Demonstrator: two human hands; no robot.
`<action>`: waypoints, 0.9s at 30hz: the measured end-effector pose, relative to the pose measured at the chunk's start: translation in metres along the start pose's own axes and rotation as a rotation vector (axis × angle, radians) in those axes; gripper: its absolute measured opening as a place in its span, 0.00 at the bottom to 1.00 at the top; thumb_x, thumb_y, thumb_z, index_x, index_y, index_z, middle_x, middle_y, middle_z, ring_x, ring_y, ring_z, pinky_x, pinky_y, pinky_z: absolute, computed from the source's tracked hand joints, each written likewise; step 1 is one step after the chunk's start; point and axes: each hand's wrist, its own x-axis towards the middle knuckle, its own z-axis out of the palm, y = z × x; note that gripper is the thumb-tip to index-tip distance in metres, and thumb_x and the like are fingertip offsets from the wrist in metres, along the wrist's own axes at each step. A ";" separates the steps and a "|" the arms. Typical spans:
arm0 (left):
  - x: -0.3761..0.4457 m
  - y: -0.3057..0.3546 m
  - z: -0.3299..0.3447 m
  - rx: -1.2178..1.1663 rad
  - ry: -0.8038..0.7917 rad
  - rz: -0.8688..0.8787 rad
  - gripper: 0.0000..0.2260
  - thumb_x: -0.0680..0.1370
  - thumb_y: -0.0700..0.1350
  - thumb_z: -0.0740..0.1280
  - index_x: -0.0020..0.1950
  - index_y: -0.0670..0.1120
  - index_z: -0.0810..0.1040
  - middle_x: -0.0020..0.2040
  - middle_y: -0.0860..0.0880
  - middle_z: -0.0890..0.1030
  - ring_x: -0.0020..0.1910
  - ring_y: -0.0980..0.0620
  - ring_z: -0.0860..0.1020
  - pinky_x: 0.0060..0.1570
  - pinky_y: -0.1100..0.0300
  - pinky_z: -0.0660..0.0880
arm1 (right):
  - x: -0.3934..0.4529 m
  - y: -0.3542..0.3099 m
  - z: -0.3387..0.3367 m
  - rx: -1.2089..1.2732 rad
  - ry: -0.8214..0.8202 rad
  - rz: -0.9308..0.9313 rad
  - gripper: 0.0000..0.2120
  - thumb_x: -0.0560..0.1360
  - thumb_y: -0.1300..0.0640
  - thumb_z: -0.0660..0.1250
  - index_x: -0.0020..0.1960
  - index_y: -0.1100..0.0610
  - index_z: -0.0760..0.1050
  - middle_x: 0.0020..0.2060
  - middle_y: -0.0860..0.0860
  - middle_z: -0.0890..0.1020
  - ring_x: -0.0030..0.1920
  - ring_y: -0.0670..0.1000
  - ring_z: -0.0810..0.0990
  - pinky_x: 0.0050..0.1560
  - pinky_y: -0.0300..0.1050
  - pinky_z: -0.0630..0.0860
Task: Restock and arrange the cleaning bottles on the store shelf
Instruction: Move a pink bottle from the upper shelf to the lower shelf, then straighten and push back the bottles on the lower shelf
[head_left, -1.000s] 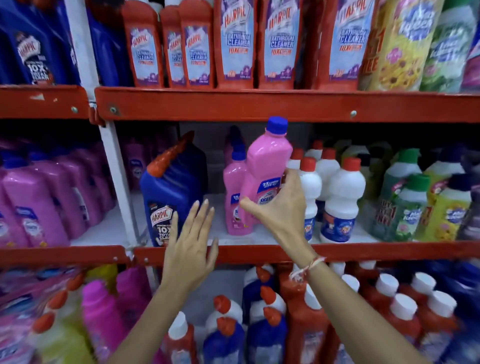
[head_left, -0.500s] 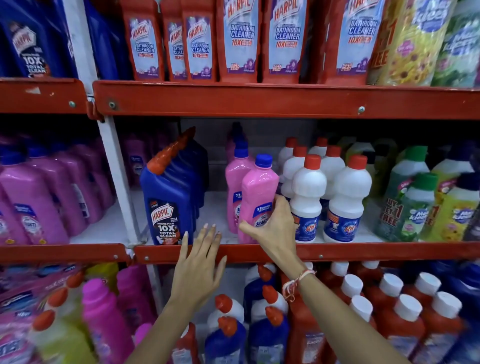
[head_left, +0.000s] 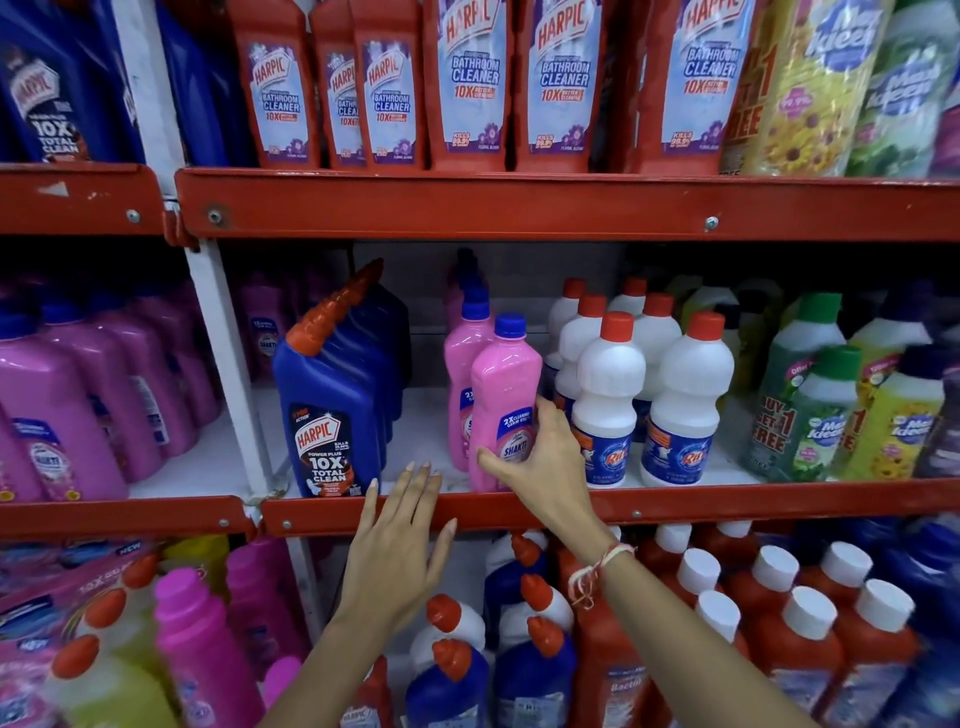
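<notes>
Currently right hand (head_left: 540, 462) clenched low on pink bottle (head_left: 501, 395) upright at shelf (head_left: 675, 506) front, left hand (head_left: 400, 540) released; risks nudging adjacent white bottles (head_left: 608, 395) off on release.

Your right hand (head_left: 540, 462) is extended forward, fingers and thumb curled in a grasp. Your left hand (head_left: 400, 540) is flat, palm down, fingers spread and straight.

The middle shelf (head_left: 675, 506) is carrying, from its left end, blue Harpic bottles (head_left: 332, 410), pink Shakti bottles (head_left: 501, 395), white red-capped bottles (head_left: 608, 389) and green and yellow bottles (head_left: 826, 400) toward its right end, all standing upright
</notes>
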 end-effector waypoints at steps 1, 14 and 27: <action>0.002 0.003 -0.001 -0.024 0.024 -0.002 0.26 0.80 0.56 0.51 0.73 0.43 0.69 0.72 0.44 0.73 0.73 0.47 0.67 0.73 0.41 0.62 | 0.000 0.001 -0.002 0.013 -0.029 -0.004 0.36 0.65 0.47 0.77 0.68 0.55 0.66 0.59 0.53 0.77 0.57 0.50 0.78 0.53 0.42 0.79; 0.051 0.116 -0.020 -0.438 0.447 0.076 0.15 0.78 0.44 0.60 0.61 0.42 0.77 0.58 0.45 0.80 0.56 0.48 0.77 0.58 0.57 0.72 | -0.005 0.037 -0.116 0.127 0.042 -0.095 0.03 0.73 0.55 0.71 0.46 0.53 0.82 0.40 0.44 0.85 0.41 0.40 0.83 0.41 0.35 0.77; 0.081 0.240 0.005 -1.084 -0.031 -0.317 0.33 0.74 0.65 0.49 0.76 0.52 0.63 0.71 0.61 0.66 0.69 0.66 0.63 0.60 0.80 0.57 | 0.018 0.123 -0.180 0.579 -0.110 0.505 0.29 0.77 0.34 0.55 0.73 0.46 0.62 0.75 0.50 0.66 0.74 0.53 0.66 0.75 0.56 0.61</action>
